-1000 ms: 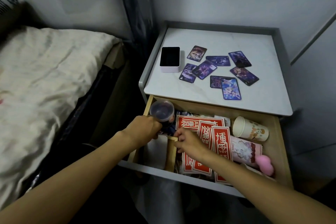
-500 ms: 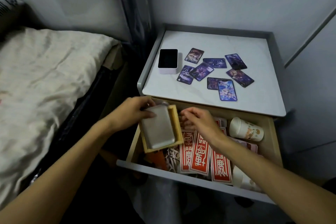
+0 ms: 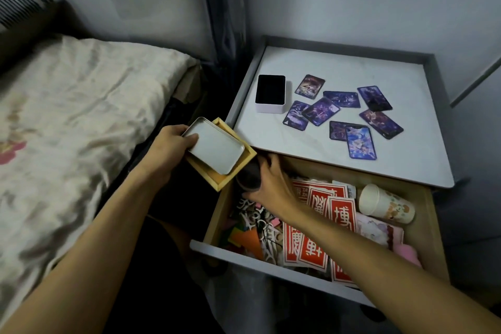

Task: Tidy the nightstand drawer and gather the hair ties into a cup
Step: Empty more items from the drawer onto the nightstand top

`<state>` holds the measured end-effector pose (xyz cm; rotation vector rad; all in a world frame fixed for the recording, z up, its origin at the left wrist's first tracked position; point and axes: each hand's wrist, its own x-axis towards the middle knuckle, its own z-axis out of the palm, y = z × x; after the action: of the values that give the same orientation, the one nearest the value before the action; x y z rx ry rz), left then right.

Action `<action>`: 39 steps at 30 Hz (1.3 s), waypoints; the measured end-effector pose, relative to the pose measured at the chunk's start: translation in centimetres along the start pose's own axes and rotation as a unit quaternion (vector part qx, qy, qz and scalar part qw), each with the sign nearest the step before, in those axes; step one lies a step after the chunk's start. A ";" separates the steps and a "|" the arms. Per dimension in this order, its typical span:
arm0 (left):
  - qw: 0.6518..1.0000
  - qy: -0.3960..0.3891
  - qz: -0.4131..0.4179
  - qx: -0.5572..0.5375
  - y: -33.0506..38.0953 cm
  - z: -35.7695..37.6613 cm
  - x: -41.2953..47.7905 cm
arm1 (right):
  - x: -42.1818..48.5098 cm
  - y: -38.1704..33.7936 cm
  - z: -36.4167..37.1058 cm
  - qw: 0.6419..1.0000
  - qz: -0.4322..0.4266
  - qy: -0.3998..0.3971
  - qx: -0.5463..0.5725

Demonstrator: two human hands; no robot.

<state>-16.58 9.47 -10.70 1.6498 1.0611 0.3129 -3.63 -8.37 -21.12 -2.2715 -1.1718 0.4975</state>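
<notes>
A person's left hand (image 3: 166, 152) is gripping a wooden tray (image 3: 208, 175) with a silver tin (image 3: 217, 150) in it, above the left corner of the open drawer (image 3: 429, 236). The right hand (image 3: 271, 184) is wrapping its fingers round a dark cup (image 3: 249, 175) at the drawer's back left. A paper cup (image 3: 385, 205) is lying sideways farther right.

left hand (image 3: 165, 154): centre-left of frame, grips wooden tray (image 3: 240, 171), thumb on the silver tin (image 3: 214, 149) in it
right hand (image 3: 273, 184): curled round dark cup (image 3: 250, 176), drawer's upper-left corner
drawer (image 3: 271, 263): open; red envelopes (image 3: 333, 214) in the middle, paper cup (image 3: 385, 203) on its side at right
</notes>
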 end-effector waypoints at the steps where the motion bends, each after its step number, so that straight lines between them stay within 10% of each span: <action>1: 1.000 0.000 -0.004 -0.009 0.0 0.0 0.0 | 0.0 0.0 0.0 1.000 0.002 0.004 0.003; 12: 0.988 -0.030 -0.014 -0.149 1.9 3.1 -2.2 | -6.9 1.8 -8.5 0.991 -0.066 0.052 0.101; 24: 0.955 -0.071 -0.067 -0.279 12.0 14.0 -0.2 | -0.9 10.4 -24.7 0.932 0.120 0.302 0.160; 39: 0.976 -0.103 -0.034 -0.188 15.6 22.8 12.5 | 8.9 19.3 -28.7 0.947 0.180 0.267 0.022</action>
<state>13.28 4.38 -9.22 1.2732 0.8410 0.2714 29.06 -18.56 -10.82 -2.3732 -0.4769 0.0189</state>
